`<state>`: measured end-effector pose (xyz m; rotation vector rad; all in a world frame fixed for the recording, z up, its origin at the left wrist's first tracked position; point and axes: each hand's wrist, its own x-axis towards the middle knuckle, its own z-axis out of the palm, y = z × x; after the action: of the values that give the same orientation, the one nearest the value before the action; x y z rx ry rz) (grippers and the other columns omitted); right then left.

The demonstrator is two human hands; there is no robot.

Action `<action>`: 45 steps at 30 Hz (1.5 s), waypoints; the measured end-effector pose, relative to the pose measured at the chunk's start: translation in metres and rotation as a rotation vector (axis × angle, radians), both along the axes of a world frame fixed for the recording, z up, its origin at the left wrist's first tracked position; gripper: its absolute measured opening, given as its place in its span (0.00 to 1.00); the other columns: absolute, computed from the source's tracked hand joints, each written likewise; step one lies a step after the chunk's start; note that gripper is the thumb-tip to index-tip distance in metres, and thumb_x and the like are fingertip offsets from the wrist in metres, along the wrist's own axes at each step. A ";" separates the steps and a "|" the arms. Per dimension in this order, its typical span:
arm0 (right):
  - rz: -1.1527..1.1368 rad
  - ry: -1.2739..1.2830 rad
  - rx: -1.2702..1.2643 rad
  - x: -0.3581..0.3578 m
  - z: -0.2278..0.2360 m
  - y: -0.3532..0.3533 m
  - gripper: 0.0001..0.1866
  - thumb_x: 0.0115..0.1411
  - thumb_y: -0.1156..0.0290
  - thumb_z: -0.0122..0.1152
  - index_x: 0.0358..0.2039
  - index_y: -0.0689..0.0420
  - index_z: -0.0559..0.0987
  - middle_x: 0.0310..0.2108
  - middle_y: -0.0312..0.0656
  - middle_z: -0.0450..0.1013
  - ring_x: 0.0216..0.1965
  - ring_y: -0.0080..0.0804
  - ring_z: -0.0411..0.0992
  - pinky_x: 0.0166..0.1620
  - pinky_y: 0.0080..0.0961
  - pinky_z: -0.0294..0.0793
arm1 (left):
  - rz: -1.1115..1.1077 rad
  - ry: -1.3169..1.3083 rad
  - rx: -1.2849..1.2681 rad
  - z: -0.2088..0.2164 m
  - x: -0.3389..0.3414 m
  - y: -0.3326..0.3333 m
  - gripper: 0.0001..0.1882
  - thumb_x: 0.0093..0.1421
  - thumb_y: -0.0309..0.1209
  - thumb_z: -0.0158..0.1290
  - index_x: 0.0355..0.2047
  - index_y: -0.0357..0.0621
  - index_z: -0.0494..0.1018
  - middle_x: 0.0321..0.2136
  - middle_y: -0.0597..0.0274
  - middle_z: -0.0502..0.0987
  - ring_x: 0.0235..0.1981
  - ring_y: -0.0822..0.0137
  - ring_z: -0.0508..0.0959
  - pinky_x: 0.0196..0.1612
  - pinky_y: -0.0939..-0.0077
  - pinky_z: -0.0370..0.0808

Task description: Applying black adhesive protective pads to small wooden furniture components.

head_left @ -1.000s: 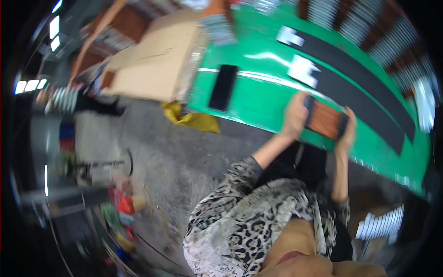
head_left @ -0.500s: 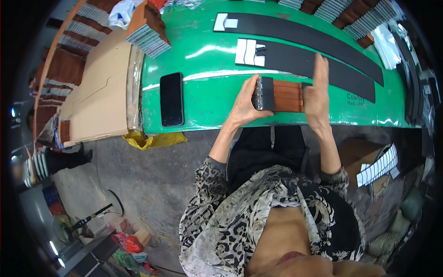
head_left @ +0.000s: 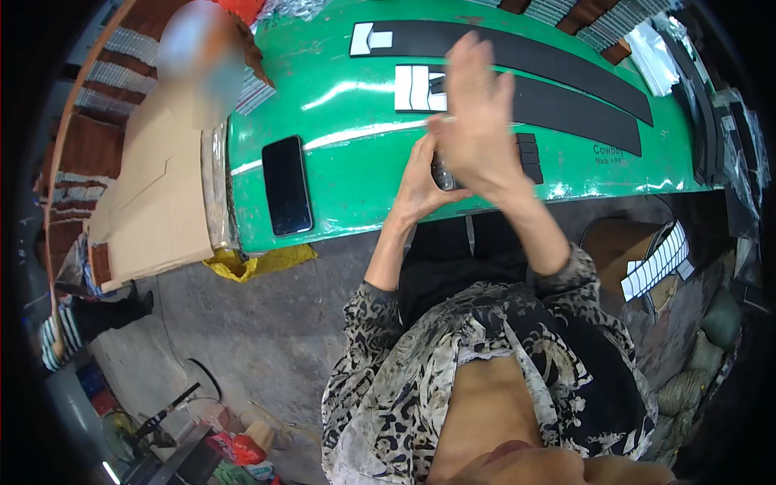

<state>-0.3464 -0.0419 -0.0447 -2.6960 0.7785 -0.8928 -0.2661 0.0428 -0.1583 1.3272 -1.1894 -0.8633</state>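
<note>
My left hand [head_left: 417, 184] is closed round the left end of a block-like stack of brown and black pieces [head_left: 529, 158] near the table's front edge. My right hand [head_left: 480, 129] passes over the middle of that stack, its fingers stretched out and smeared by motion, nothing seen in them. It hides most of the brown part; only the black right end shows plainly. I cannot tell whether the right palm touches the stack. Beyond the hands lie two long black strips, the nearer strip [head_left: 566, 120] and the farther strip [head_left: 525, 58], with white pieces [head_left: 412, 89] on their left ends.
A black phone [head_left: 286, 186] lies on the green table [head_left: 347, 162], left of my hands. Brown cardboard [head_left: 153, 194] adjoins the table's left side. More brown stacks [head_left: 614, 32] line the far edge. A blurred patch hides part of the far left. A brown box [head_left: 610, 246] stands below right.
My right hand has swung left from the stack's right end to over its middle, uncovering the black end. My left hand keeps its hold. The whole view has shifted slightly.
</note>
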 end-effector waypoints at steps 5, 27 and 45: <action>0.036 0.205 0.168 -0.002 -0.047 -0.009 0.37 0.62 0.46 0.41 0.62 0.63 0.54 0.64 0.54 0.47 0.66 0.52 0.43 0.58 0.65 0.44 | -0.096 0.161 0.106 0.024 -0.008 -0.014 0.46 0.32 0.30 0.70 0.52 0.34 0.60 0.51 0.47 0.64 0.54 0.56 0.66 0.56 0.63 0.64; -0.112 0.191 0.364 -0.111 -0.061 -0.059 0.36 0.63 0.51 0.41 0.64 0.59 0.48 0.66 0.47 0.44 0.67 0.47 0.41 0.62 0.57 0.38 | 0.099 -0.199 0.028 0.005 -0.004 -0.011 0.57 0.26 0.32 0.72 0.57 0.35 0.54 0.52 0.49 0.62 0.54 0.55 0.65 0.57 0.67 0.62; 0.173 0.128 0.558 -0.174 -0.060 -0.066 0.58 0.33 0.65 0.72 0.64 0.54 0.48 0.60 0.51 0.52 0.61 0.50 0.51 0.62 0.46 0.53 | 0.050 -0.307 0.116 0.028 -0.006 -0.010 0.59 0.28 0.31 0.73 0.59 0.30 0.51 0.53 0.48 0.64 0.56 0.57 0.64 0.60 0.65 0.59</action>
<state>-0.5199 -0.1077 -0.1043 -2.2888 0.6798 -0.3876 -0.2725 0.0331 -0.1304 1.6201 -1.3515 -0.7177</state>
